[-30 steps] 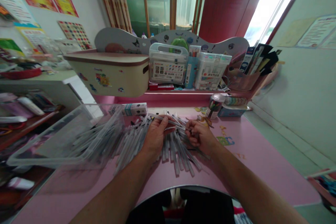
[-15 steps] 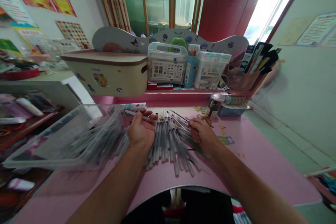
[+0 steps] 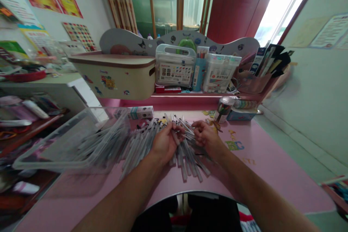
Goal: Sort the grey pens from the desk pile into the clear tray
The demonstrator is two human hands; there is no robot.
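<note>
In the middle of the pink desk [image 3: 272,159], my left hand [image 3: 165,143] is closed around a translucent pen barrel [image 3: 174,136] that slants up between its fingers. Close to its right, my right hand [image 3: 208,136] is pinched, thumb against fingers. Whatever is in that pinch is too small and blurred to make out. Beneath and between both hands lies a spread of clear pen barrels [image 3: 187,163], several with dark ends. More pens [image 3: 140,146] lie fanned out left of my left hand. A clear plastic bin [image 3: 54,166] at the left holds a heap of similar pens [image 3: 103,139].
Behind the pens lies a small white box [image 3: 140,112]. A clear jar [image 3: 223,108] and a blue box [image 3: 240,115] stand at the back right. The raised shelf bears a lidded cream storage box [image 3: 116,81], marker cases [image 3: 175,69] and a pen holder [image 3: 251,81].
My left hand has moved right with the pen barrel, toward my right hand, uncovering pens on the left. The thin dark rod that stuck out of my right hand no longer shows clearly.
</note>
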